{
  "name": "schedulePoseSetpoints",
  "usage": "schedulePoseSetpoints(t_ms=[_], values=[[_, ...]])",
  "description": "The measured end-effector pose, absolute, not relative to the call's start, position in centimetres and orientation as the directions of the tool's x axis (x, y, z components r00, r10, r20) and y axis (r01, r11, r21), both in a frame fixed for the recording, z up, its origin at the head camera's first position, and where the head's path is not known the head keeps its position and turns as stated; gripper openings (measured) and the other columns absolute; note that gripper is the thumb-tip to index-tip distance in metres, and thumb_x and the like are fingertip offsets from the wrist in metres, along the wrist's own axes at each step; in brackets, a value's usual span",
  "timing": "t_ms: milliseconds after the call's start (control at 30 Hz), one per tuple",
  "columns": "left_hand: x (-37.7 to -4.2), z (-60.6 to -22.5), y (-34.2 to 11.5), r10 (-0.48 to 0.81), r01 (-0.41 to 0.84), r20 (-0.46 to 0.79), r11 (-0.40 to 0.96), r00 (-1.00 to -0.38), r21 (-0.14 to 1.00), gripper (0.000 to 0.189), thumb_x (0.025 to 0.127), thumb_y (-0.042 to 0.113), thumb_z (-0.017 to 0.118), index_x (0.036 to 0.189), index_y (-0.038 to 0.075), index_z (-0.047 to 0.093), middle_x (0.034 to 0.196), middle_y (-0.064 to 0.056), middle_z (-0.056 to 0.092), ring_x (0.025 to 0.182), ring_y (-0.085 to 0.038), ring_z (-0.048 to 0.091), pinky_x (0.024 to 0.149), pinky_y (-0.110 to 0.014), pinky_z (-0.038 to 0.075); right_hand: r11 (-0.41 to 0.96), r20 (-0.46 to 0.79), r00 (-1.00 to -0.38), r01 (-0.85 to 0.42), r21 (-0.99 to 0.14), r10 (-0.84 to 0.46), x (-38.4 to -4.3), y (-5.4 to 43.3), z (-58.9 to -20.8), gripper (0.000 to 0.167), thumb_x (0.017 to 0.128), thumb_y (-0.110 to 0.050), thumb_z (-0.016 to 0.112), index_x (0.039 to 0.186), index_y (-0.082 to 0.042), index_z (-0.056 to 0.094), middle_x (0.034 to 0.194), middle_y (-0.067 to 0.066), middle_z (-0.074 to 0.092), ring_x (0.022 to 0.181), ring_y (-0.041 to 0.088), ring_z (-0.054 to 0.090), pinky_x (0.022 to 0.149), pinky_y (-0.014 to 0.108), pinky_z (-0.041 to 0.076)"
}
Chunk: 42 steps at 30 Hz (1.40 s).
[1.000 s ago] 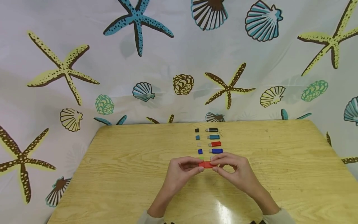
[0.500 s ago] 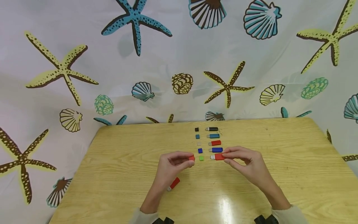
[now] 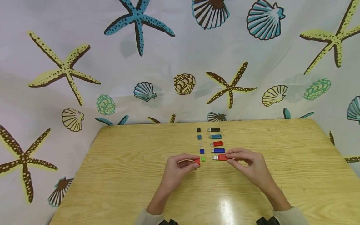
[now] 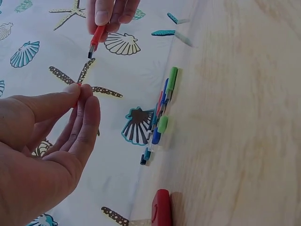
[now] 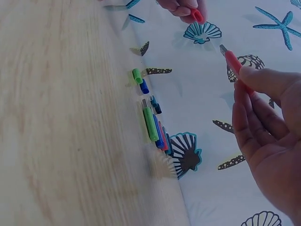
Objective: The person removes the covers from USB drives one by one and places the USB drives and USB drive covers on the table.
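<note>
My left hand (image 3: 177, 170) pinches a small red cap (image 3: 197, 161) between thumb and fingers, close beside a green cap (image 3: 203, 158). A red USB flash drive (image 3: 222, 157) is held by my right hand (image 3: 248, 162), its bare metal plug pointing left toward the cap. Both are raised above the table, with a gap between them. In the right wrist view the cap's hollow end (image 5: 197, 17) faces the drive. A green flash drive (image 5: 150, 123) lies on the table, hidden behind the red one in the head view. Another red drive (image 4: 162, 207) shows low in the left wrist view.
Beyond my hands, flash drives lie in a column: blue (image 3: 219, 150), red (image 3: 217, 143), teal (image 3: 215, 136) and black (image 3: 214, 129). Left of them runs a column of caps, including a dark blue cap (image 3: 202, 151). A shell-print cloth (image 3: 168, 62) hangs behind the wooden table (image 3: 118, 168).
The hands have pulled apart, separating the red cap from the red flash drive and baring its plug. Since half a second ago, my left hand has shifted slightly right with the cap.
</note>
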State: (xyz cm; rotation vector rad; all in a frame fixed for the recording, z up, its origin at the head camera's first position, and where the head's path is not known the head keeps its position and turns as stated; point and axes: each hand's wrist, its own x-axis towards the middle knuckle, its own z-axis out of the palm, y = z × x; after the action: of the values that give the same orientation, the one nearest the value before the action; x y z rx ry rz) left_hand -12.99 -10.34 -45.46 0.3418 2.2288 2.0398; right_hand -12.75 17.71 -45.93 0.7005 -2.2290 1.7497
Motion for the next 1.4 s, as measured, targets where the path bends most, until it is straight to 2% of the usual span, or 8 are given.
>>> schedulePoseSetpoints(t_ms=[167, 333, 667, 1000, 1200, 1400], values=[[-13.0, -46.0, -10.1, 0.22, 0.148, 0.116, 0.132, -0.969, 0.98, 0.021, 0.089, 0.002, 0.079, 0.109, -0.003, 0.078, 0.105, -0.014, 0.075, 0.087, -0.026, 0.075, 0.077, -0.029, 0.061, 0.222, 0.434, -0.874, -0.478, -0.85, -0.218, -12.6, 17.5, -46.3, 0.019, 0.09, 0.003, 0.076, 0.106, -0.007, 0.08, 0.113, 0.01, 0.075, 0.102, 0.013, 0.069, 0.073, 0.024, 0.058], [-13.0, -46.3, -9.9, 0.197, 0.129, 0.103, 0.123, -0.975, 0.984, 0.019, 0.088, 0.002, 0.079, 0.106, -0.002, 0.079, 0.105, -0.015, 0.076, 0.086, -0.027, 0.076, 0.076, -0.032, 0.062, 0.221, 0.417, -0.884, -0.459, -0.86, -0.213, -12.5, 17.2, -46.8, 0.019, 0.091, 0.001, 0.076, 0.106, -0.009, 0.081, 0.111, 0.008, 0.076, 0.098, 0.016, 0.07, 0.07, 0.026, 0.059], [-13.2, -47.3, -9.3, 0.217, 0.074, 0.033, 0.182, -0.976, 0.981, 0.014, 0.09, -0.001, 0.077, 0.103, -0.001, 0.079, 0.105, -0.016, 0.075, 0.088, -0.025, 0.076, 0.078, -0.039, 0.062, 0.267, 0.379, -0.902, -0.425, -0.865, -0.209, -13.0, 16.7, -47.9, 0.013, 0.09, -0.002, 0.078, 0.102, -0.007, 0.081, 0.107, 0.007, 0.076, 0.089, 0.014, 0.07, 0.07, 0.028, 0.06], [-14.1, -47.8, -8.8, 0.22, 0.084, 0.005, 0.352, -0.976, 0.932, 0.012, 0.087, -0.002, 0.08, 0.097, 0.004, 0.08, 0.094, -0.007, 0.076, 0.079, -0.015, 0.073, 0.071, -0.026, 0.06, 0.359, 0.238, -0.957, -0.284, -0.889, -0.168, -13.4, 16.4, -48.7, 0.01, 0.09, -0.009, 0.08, 0.099, -0.011, 0.083, 0.106, 0.003, 0.077, 0.093, 0.015, 0.071, 0.071, 0.027, 0.059], [-14.6, -48.0, -8.5, 0.241, 0.091, -0.011, 0.407, -0.971, 0.909, 0.012, 0.085, -0.004, 0.081, 0.095, 0.003, 0.08, 0.091, -0.006, 0.075, 0.075, -0.014, 0.07, 0.068, -0.024, 0.058, 0.405, 0.159, -0.974, -0.211, -0.89, -0.16, -13.6, 16.4, -49.2, 0.01, 0.088, -0.007, 0.082, 0.097, -0.012, 0.083, 0.106, 0.004, 0.077, 0.096, 0.02, 0.072, 0.072, 0.026, 0.059], [-15.0, -48.3, -8.2, 0.263, 0.109, -0.011, 0.438, -0.965, 0.892, 0.011, 0.085, -0.003, 0.081, 0.094, 0.004, 0.08, 0.09, -0.006, 0.075, 0.074, -0.013, 0.07, 0.066, -0.025, 0.058, 0.451, 0.111, -0.98, -0.174, -0.875, -0.164, -13.8, 16.7, -49.6, 0.011, 0.088, -0.008, 0.082, 0.099, -0.013, 0.083, 0.108, 0.006, 0.077, 0.092, 0.018, 0.073, 0.074, 0.026, 0.058]])
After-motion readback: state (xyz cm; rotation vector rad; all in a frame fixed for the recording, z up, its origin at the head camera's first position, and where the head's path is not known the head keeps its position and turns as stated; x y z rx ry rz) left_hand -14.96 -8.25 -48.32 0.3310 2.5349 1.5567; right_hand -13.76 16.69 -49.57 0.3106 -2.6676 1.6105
